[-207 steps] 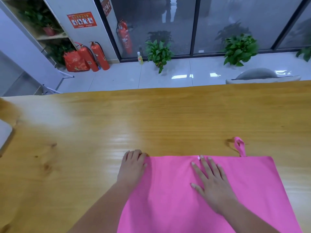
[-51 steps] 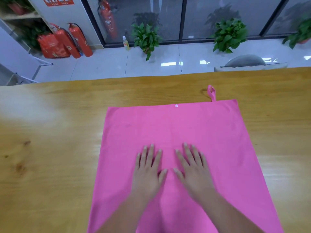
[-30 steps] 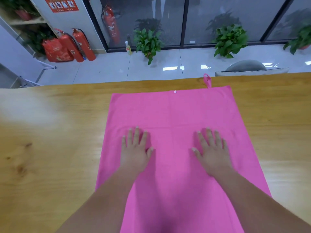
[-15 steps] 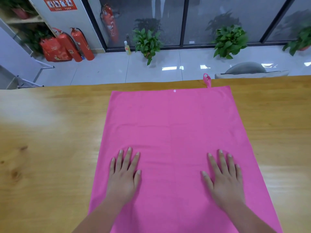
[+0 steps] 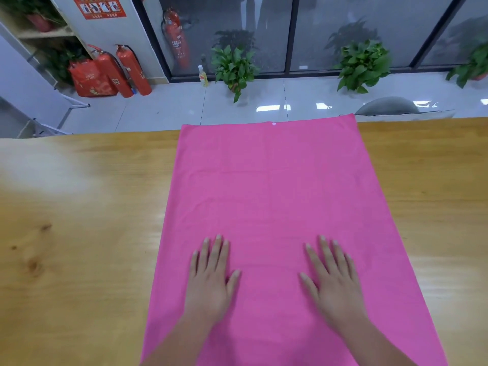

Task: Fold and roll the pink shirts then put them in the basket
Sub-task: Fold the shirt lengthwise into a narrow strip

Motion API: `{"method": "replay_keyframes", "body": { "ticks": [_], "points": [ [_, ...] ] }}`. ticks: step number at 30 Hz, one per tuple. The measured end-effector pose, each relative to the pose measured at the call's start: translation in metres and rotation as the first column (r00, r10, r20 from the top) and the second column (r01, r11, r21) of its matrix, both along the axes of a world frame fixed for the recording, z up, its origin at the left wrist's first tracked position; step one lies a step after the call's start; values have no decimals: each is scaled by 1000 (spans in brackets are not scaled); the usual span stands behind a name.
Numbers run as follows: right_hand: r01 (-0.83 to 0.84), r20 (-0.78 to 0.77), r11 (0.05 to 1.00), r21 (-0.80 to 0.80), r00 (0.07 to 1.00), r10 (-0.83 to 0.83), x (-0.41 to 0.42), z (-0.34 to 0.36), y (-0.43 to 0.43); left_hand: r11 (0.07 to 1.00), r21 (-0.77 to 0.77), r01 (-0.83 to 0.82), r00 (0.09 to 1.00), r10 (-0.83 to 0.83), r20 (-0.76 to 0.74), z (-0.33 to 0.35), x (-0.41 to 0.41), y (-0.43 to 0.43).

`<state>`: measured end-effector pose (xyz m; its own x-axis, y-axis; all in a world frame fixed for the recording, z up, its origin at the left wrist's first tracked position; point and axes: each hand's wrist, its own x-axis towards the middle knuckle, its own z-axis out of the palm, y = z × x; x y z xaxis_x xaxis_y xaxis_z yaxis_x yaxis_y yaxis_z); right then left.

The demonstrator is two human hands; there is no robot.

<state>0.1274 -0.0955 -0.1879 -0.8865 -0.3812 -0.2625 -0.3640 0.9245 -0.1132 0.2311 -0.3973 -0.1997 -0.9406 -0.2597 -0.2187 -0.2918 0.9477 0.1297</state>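
A pink shirt (image 5: 277, 186) lies spread flat on the wooden table (image 5: 79, 233), reaching from the near edge of the view to the table's far edge. A small white dot marks the middle of its far hem. My left hand (image 5: 211, 281) rests palm down on the near left part of the cloth, fingers straight. My right hand (image 5: 332, 281) lies flat on the near right part, fingers straight and spread. No basket is in view.
Bare wood lies to the left and right of the cloth. Beyond the table's far edge are a grey chair back (image 5: 388, 107), potted plants (image 5: 233, 67), red fire extinguishers (image 5: 132, 70) and glass doors.
The cloth's far hem now reaches the table's far edge and its pink loop is out of sight. Both hands have come slightly closer together, still flat on the cloth.
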Motion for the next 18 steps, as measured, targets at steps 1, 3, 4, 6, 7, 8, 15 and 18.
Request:
{"method": "replay_keyframes", "body": {
  "ticks": [1,3,4,6,7,8,15,18],
  "points": [
    [37,-13,999,13,999,-36,5,0,19,1000,-9,-20,1000,20,-11,0,15,-12],
    [114,-33,992,57,993,-112,5,4,54,999,-45,-28,1000,28,-14,-1,33,-41],
    [147,-42,987,70,989,-144,1,5,68,998,-61,-29,1000,29,-9,-2,35,-54],
    [214,-35,974,81,977,-211,-7,6,86,994,-73,-76,997,77,5,-5,31,-73],
    [241,-27,967,85,970,-240,-10,5,88,990,-75,-117,993,118,17,-7,27,-78],
    [269,-25,959,88,963,-268,-11,3,86,984,-79,-157,987,160,29,-7,22,-78],
    [12,-19,999,-37,1000,-13,57,-5,-38,998,-3,63,998,-63,20,2,28,18],
    [-116,-19,992,-43,993,115,94,-9,-49,996,-13,91,996,-90,24,2,62,24]
  ]
}}
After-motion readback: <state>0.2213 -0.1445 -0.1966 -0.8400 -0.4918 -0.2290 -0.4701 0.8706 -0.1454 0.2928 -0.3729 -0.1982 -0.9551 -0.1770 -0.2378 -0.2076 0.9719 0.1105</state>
